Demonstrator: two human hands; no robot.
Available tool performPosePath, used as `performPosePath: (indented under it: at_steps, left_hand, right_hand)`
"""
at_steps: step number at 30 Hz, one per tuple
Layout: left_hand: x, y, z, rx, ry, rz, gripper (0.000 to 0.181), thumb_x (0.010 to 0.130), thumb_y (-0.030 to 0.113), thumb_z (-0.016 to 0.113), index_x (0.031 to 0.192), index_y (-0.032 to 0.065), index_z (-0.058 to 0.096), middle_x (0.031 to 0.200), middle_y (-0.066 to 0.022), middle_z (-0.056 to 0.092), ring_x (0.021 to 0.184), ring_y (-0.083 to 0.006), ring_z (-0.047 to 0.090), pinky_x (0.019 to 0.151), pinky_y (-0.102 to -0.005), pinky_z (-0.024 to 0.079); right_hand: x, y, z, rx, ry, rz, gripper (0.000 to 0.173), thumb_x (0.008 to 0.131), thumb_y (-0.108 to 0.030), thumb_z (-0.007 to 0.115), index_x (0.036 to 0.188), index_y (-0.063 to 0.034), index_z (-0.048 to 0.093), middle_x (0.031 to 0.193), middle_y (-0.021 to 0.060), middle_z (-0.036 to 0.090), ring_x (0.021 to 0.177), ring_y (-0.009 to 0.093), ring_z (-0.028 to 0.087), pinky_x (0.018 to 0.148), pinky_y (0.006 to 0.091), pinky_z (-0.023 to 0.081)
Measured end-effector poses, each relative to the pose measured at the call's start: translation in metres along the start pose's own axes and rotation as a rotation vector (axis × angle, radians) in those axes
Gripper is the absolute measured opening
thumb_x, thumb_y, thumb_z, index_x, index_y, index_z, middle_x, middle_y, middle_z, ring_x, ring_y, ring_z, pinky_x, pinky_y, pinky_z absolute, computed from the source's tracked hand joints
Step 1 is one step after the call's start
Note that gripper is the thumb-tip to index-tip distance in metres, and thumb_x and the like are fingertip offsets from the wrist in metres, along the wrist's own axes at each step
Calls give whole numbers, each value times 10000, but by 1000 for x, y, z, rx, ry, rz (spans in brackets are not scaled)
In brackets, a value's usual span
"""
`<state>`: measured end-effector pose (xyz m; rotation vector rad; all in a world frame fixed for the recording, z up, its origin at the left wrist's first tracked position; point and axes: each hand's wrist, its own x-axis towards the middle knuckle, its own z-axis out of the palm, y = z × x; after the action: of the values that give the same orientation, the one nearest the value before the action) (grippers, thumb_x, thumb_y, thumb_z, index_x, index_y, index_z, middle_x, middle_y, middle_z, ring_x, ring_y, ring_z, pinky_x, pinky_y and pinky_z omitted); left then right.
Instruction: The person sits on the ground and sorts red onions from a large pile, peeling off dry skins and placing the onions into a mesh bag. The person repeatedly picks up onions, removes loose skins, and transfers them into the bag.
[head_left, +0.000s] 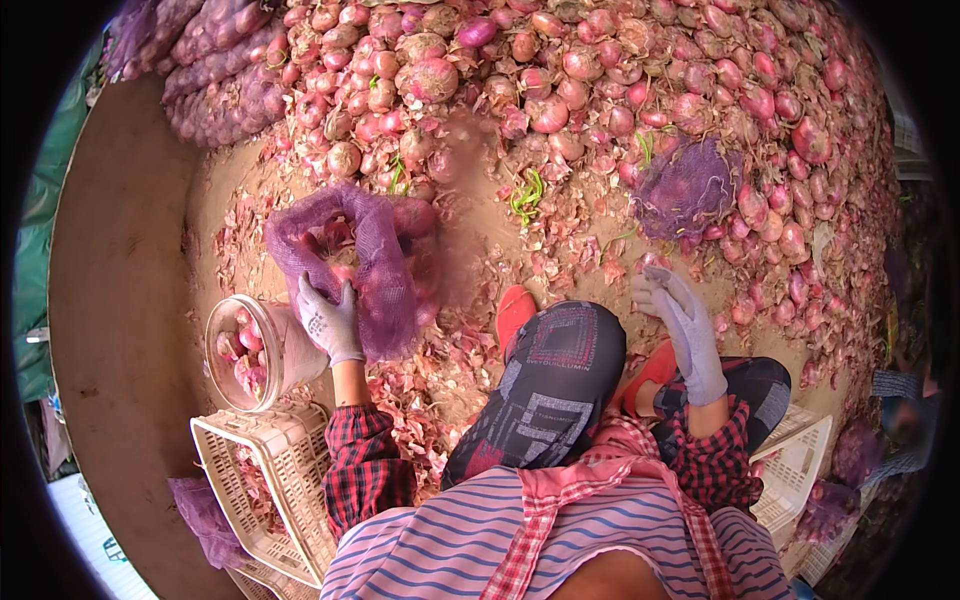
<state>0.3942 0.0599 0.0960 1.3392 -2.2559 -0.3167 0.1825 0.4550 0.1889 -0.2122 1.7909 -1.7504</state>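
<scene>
My left hand (328, 322), in a pale knit glove, grips the near left rim of a purple mesh bag (386, 292). The bag's mouth is rolled back, and red onions (345, 270) show inside it. Also gloved, my right hand (686, 334) hovers above my bent right leg with its fingers apart. No object shows in it. Beyond its fingertips lies the edge of a large heap of red onions (757, 217). A crumpled purple mesh bag (686, 187) rests on that heap.
A whitish plastic bucket (300, 352) with several onions lies tipped beside my left hand. White plastic crates (296, 480) stand at lower left, another crate (795, 472) at right. Filled mesh sacks (225, 75) are stacked at upper left. Dry onion skins (420, 390) litter the floor.
</scene>
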Motion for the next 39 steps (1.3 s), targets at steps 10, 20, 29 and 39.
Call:
performPosePath:
  at_steps: [10, 20, 29, 39]
  left_hand:
    - [85, 88, 142, -61, -164, 510, 579, 744, 221, 672, 1221, -9, 437, 1198, -221, 495, 1125, -361, 466, 964, -409, 379]
    - [207, 56, 359, -722, -405, -95, 611, 775, 233, 692, 1268, 14, 407, 1238, -159, 470, 1074, -242, 505, 921, -329, 406]
    - [46, 139, 296, -1079, -631, -518, 302, 883, 237, 585, 1121, 51, 580, 1032, -38, 589, 914, -130, 538, 779, -257, 459]
    - [-94, 228, 219, -1263, -1772, 256, 476, 850, 312, 624, 1231, 60, 490, 1268, -84, 476, 1187, -200, 434, 984, -320, 360]
  right_hand:
    - [32, 36, 3, -96, -250, 133, 338, 907, -68, 490, 1231, 24, 456, 1179, 73, 551, 1045, 111, 517, 916, 249, 396]
    - [63, 65, -22, -49, -166, 356, 339, 909, -77, 506, 1230, 18, 451, 1161, 91, 553, 1013, 131, 541, 890, 267, 424]
    - [82, 84, -26, 19, -170, 418, 352, 920, -115, 502, 1245, 5, 441, 1150, 82, 547, 1078, 137, 504, 891, 276, 426]
    - [87, 159, -47, 617, 65, 376, 435, 957, -312, 361, 1305, -53, 385, 1204, 108, 510, 1110, 207, 502, 911, 360, 448]
